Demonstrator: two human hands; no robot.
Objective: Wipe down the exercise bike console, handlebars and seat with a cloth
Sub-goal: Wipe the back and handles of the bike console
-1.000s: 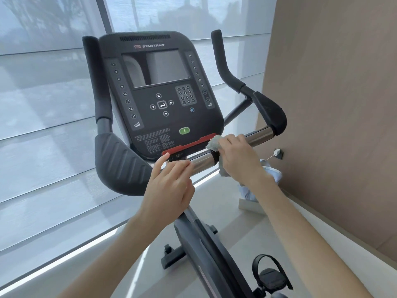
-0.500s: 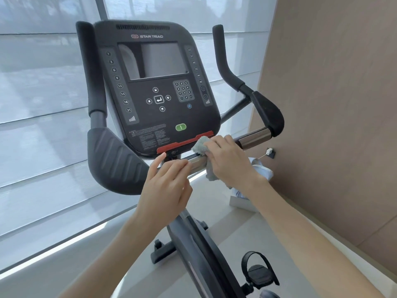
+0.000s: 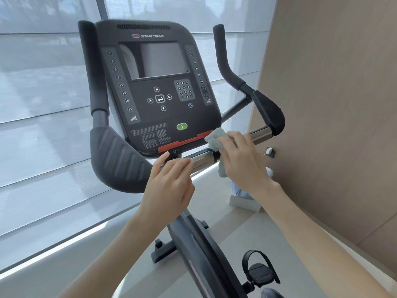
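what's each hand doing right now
Left hand: open, fingers resting on the chrome bar.
Right hand: holds the cloth pressed to that bar.

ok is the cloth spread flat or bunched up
Bunched: the cloth sits crumpled under the right hand on the handlebar.

Fluffy cloth (image 3: 215,139), shiny metal bar (image 3: 258,135), matt plastic console (image 3: 150,112).

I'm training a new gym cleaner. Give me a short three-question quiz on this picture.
1. True or false: the right hand holds the cloth on the bar.
2. Which hand rests bare on the bar? A. left hand B. right hand
3. Fill in: the oval button on the console is ___.
Key: 1 true; 2 A; 3 green.
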